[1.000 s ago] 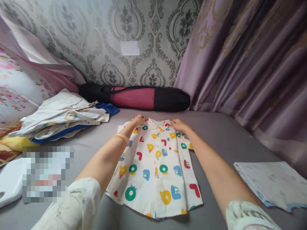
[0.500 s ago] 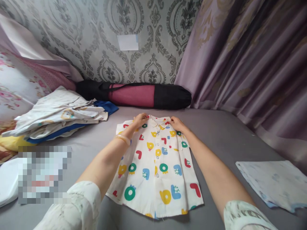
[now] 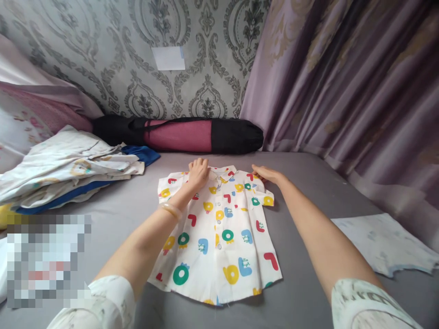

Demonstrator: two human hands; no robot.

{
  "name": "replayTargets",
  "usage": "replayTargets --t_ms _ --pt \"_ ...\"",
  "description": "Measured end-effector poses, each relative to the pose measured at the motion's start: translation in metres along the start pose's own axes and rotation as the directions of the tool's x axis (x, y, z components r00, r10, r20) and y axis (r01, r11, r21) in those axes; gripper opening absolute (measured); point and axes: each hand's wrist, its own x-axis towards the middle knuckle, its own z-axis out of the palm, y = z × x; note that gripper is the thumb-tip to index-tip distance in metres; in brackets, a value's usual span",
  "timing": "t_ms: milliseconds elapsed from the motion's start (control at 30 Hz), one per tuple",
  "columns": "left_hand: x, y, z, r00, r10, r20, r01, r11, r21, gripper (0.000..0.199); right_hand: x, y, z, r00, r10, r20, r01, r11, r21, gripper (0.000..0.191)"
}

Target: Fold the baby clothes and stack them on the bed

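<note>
A small white short-sleeved shirt (image 3: 236,228) with colourful letter-like prints lies front up on the grey sheet (image 3: 302,283), collar away from me. My left hand (image 3: 199,172) rests at the left side of the collar, fingers curled down on the cloth; whether they pinch it is hard to tell. A pale bangle (image 3: 171,211) is on my left wrist. My right hand (image 3: 265,173) is at the right shoulder of the shirt, fingers extended along its edge and touching the cloth. The right sleeve is spread out below that hand.
A pile of clothes (image 3: 78,164) lies at the left, with a pixelated item (image 3: 48,260) nearer. A black and pink rolled bag (image 3: 181,135) lies along the patterned wall. Another pale cloth (image 3: 384,242) is at the right, beneath the purple curtain (image 3: 308,82).
My right hand has moved right from the collar to the shoulder, and the right sleeve is now spread. My left hand stays near the collar. The view has shifted slightly right.
</note>
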Motion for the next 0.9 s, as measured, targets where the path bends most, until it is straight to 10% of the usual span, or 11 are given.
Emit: replayTargets --t_ms 233,467,733,900 --pt "-0.014 0.059 0.006 0.835 0.536 0.127 -0.507 0.838 -0.203 0.037 -0.006 0.013 -0.012 0.993 -0.099 -0.064 0.090 0.988 -0.129 0.011" --pt "-0.026 0.060 0.023 0.853 0.448 0.267 -0.392 0.889 -0.238 0.055 -0.012 0.032 -0.015 0.941 -0.119 -0.316 0.045 0.971 -0.233 0.041" --pt "-0.027 0.061 0.022 0.854 0.439 0.278 -0.386 0.894 -0.227 0.054 -0.053 0.052 -0.015 0.985 0.106 -0.140 -0.019 0.858 0.513 0.017" --pt "-0.031 0.068 0.021 0.870 0.420 0.257 -0.394 0.907 -0.148 0.050 -0.066 0.056 0.006 0.890 0.089 -0.446 0.105 0.914 0.392 0.034"
